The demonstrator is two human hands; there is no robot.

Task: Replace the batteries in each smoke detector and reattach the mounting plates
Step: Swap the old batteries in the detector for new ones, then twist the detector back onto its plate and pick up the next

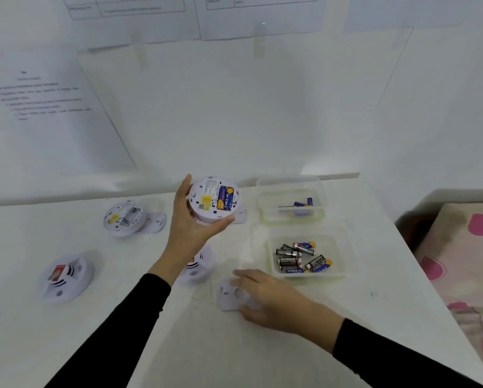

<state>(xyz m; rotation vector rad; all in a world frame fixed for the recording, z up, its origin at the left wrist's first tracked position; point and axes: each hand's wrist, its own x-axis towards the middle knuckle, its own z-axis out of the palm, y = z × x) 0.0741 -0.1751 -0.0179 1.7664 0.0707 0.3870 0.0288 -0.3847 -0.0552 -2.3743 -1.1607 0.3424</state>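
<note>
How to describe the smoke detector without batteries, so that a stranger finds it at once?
On the white table, look back left, near the wall. A round detector lies there back side up, beside a mounting plate. Its battery bay is empty; the held detector carries blue batteries, and the two nearer ones lie face up.

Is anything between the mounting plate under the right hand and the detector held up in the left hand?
Nothing visible blocks the way. The right hand rests on the mounting plate; the left hand holds the detector above the table. A second detector lies under the left wrist, beside the path.
</note>
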